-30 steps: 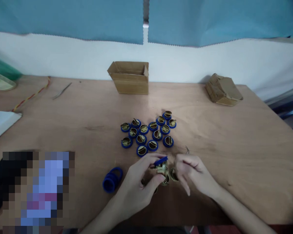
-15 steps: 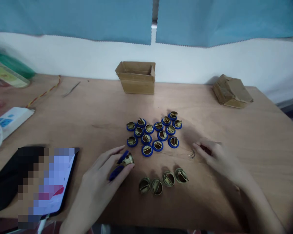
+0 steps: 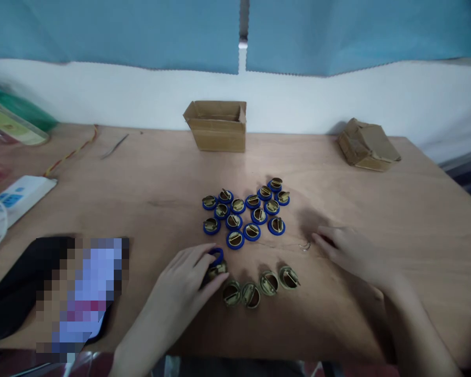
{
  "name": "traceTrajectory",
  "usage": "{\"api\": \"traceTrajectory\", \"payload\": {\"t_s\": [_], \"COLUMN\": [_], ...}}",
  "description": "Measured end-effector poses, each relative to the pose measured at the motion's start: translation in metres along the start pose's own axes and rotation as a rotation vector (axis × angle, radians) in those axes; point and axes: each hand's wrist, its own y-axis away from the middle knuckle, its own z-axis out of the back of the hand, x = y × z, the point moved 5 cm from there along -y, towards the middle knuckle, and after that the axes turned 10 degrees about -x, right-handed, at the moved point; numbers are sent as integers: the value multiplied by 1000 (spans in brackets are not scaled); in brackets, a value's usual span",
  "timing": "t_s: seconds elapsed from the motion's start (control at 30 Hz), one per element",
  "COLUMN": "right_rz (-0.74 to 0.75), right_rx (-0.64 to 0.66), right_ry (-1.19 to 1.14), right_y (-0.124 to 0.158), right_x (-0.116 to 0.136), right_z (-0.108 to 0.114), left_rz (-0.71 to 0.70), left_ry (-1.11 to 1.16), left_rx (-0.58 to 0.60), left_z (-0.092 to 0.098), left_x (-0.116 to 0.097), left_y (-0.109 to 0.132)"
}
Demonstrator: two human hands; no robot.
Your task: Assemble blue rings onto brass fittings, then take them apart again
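Resting low in the middle of the frame, the left hand [image 3: 188, 285] is seen with its fingers curled around a brass part [image 3: 216, 270] topped by a blue ring [image 3: 216, 255]; the piece is pinched between thumb and fingertips just above the wooden table [image 3: 141, 188]. Half a second earlier this hand was held further to the left, and the blue ring was tilted on edge; now the piece has been brought right, just beside the row of four bare brass parts [image 3: 259, 285] laid out at lower centre. The right hand [image 3: 351, 251] is laid flat on the table at centre right, fingers extended and loosely spread, nothing gripped; a small wire clip [image 3: 305, 245] is found just off its fingertips. Its position has changed little since the earlier frame. Above the hands, in the middle of the frame, a cluster of blue-ringed brass parts [image 3: 245, 212] is gathered. An open cardboard box [image 3: 216, 125] is set at upper centre, a closed cardboard packet [image 3: 367, 144] at upper right. A blurred-out device [image 3: 78, 293] is seen at lower left.
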Motion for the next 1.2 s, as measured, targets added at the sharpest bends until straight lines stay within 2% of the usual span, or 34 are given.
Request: {"api": "traceTrajectory", "payload": {"t_s": [0.17,0.3,0.4,0.53,0.67,0.77,0.93,1.03,1.13,1.2], "right_rz": [-45,-67,-45,5,19,13,29,11,9,16], "right_rx": [36,70,28,-96,-131,-115,-119,-102,-93,-104], "right_ry": [8,-17,-24,-30,-20,8,54,73,68,69], "right_y": [4,4,1,-3,-5,-6,-7,-7,-7,-7], "right_x": [-3,-4,-2,0,2,2,4,6,7,7], "right_z": [-5,-10,-7,0,1,-2,-4,-5,-6,-7], "left_rz": [-52,-82,15,124,166,185,180,202,244,229], "left_ry": [49,111,128,100,33,-21,-55,-31,1,-4], "left_rx": [60,129,74,20,40,46,-2,-31,-34,2], "left_z": [-9,-8,1,13,20,27,44,47,43,36], "left_x": [-16,-19,-8,17,35,36,27,28,35,39], "left_y": [-2,-6,-6,2,14,22,34,37,28,12]}}
